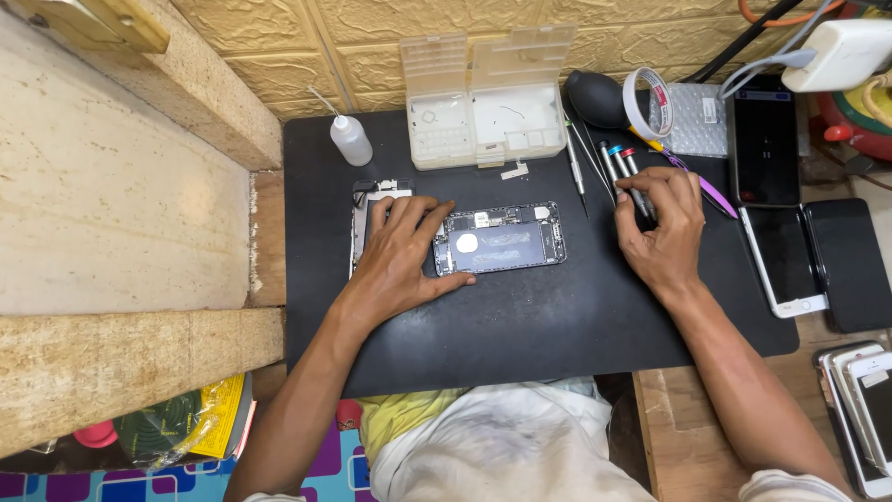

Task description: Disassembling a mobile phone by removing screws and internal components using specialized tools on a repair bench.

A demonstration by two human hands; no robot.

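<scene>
Pinning an opened smartphone chassis (pixel 502 240) flat on the black work mat (pixel 520 325), near mat centre, with the left hand (pixel 400 260) spread over its left end; fingers splayed and pressing, thumb hooked along the lower edge, not clenched. Lying partly under that palm, at nine o'clock from the chassis: a detached screen panel (pixel 364 216), seemingly hinged or laid aside.

Reaching at three o'clock from the chassis, the right hand (pixel 662 228), fingertips curled onto a row of slim precision screwdrivers (pixel 621 172); pinching one, apparently, though which one cannot be told.

Judging handling: light, rigid metal shell, slippery on its rim, with exposed boards, a pale battery and thin ribbon cables inside, so fragile. Best held by the outer frame edges or pressed down at a bare end, never across the open components. Screwdrivers likewise light, stiff, prone to rolling; best gripped at the knurled shaft.

At twelve o'clock: a translucent parts organiser box (pixel 488 102) with lid up, a small squeeze bottle (pixel 351 139) at eleven, a black dust blower (pixel 597 98) and a tape roll (pixel 648 100) toward one. Further intact phones (pixel 785 256) at three, off the mat's edge.

Hard to make out: screws and small contents of the box, connector state between panel and chassis, screwdriver tips beneath the fingers. Cut off: phone stack at lower right, charger at upper right.
</scene>
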